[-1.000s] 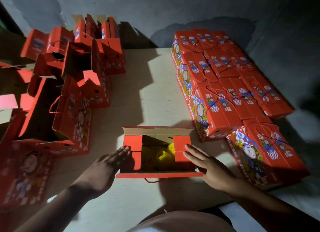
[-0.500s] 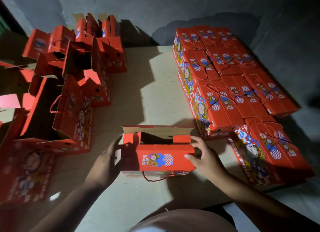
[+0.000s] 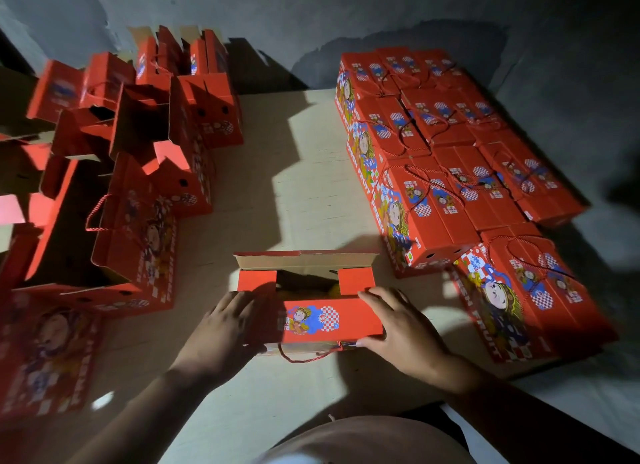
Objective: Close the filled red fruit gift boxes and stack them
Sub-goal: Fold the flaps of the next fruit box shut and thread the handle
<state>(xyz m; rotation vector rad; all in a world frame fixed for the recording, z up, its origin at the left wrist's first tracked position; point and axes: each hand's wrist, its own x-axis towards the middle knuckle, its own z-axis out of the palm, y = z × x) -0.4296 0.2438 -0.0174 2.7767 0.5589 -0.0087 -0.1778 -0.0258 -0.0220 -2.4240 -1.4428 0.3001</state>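
A red fruit gift box (image 3: 332, 320) lies on the table in front of me. Its near lid flap with the cartoon print is folded down over the top. The far flap (image 3: 304, 261) still stands upright, and two small red side flaps lie inward. A bit of yellow fruit (image 3: 334, 290) shows in the gap. My left hand (image 3: 221, 328) presses on the flap's left end, and my right hand (image 3: 405, 328) presses on its right end, thumb at the front edge. A stack of closed red boxes (image 3: 450, 172) sits at the right.
Another closed box (image 3: 526, 290) lies just right of my right hand. Several open red boxes (image 3: 138, 221) with raised flaps crowd the left side. A strip of pale table (image 3: 304, 186) runs between the two groups. A red cord handle (image 3: 304, 358) hangs at the box's front.
Both hands swung the near lid flap up from the table and folded it down over the fruit. The yellow fruit is now mostly covered.
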